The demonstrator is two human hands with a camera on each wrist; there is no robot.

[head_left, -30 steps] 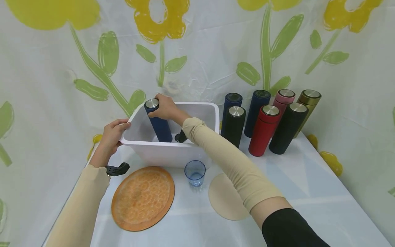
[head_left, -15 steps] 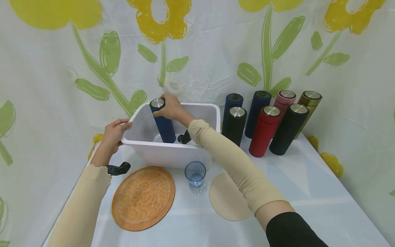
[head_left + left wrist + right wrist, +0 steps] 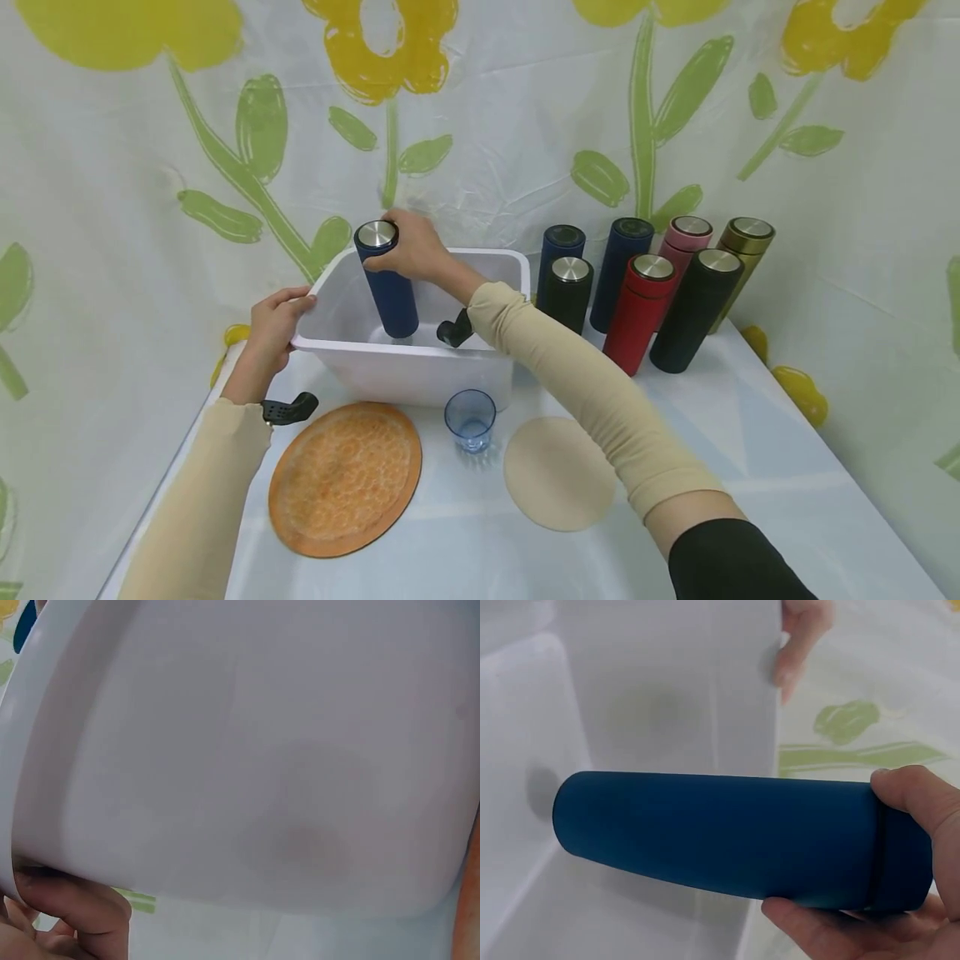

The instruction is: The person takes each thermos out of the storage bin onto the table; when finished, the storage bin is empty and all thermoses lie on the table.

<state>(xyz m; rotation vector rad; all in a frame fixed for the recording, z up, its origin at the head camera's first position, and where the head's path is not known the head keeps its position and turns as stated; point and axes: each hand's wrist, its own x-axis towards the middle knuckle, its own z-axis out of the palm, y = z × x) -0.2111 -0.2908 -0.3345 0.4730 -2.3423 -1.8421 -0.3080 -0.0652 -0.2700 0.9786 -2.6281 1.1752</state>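
My right hand (image 3: 414,246) grips a dark blue thermos bottle (image 3: 392,296) near its silver-topped lid. The bottle tilts slightly, its lower part inside a white plastic bin (image 3: 412,372). In the right wrist view, thumb and fingers close on opposite sides of the blue thermos bottle (image 3: 720,836) by the lid seam, and its base appears apart from the bin floor. My left hand (image 3: 272,333) holds the bin's left rim. The left wrist view shows those fingers (image 3: 82,911) curled at the rim of the white bin (image 3: 247,750).
Right of the bin stand several thermos bottles, including a red one (image 3: 639,317), a black one (image 3: 693,312), a pink one (image 3: 684,242) and a gold one (image 3: 748,242). In front lie an orange round mat (image 3: 345,479), a blue glass (image 3: 471,422) and a beige round mat (image 3: 558,475).
The blue thermos bottle in my right hand shifts a little right, then rises slightly within the bin. My left hand stays on the rim.
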